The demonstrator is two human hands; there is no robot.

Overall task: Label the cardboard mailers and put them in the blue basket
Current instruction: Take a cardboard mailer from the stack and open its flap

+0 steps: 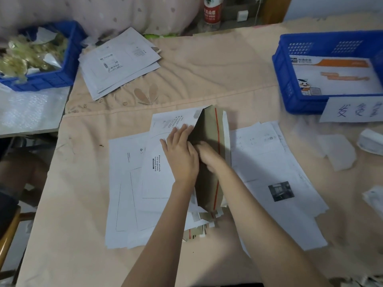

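Observation:
A white cardboard mailer (157,179) lies on top of a pile of mailers at the table's middle. Its flap (211,129) is folded open, showing a brown inside and a red tear strip. My left hand (180,154) presses flat on the white face, fingertips at the edge of the opening. My right hand (211,157) reaches into the opening beside it, and its fingers are hidden. The blue basket (284,79) stands at the far right and holds one mailer with orange print (335,77).
Printed sheets (275,179) lie fanned out right of the pile. A second stack of mailers (118,61) sits at the back left beside another blue basket (70,65) full of plastic bags. A handwritten sign (352,109) leans on the right basket. A bottle (211,11) stands at the back.

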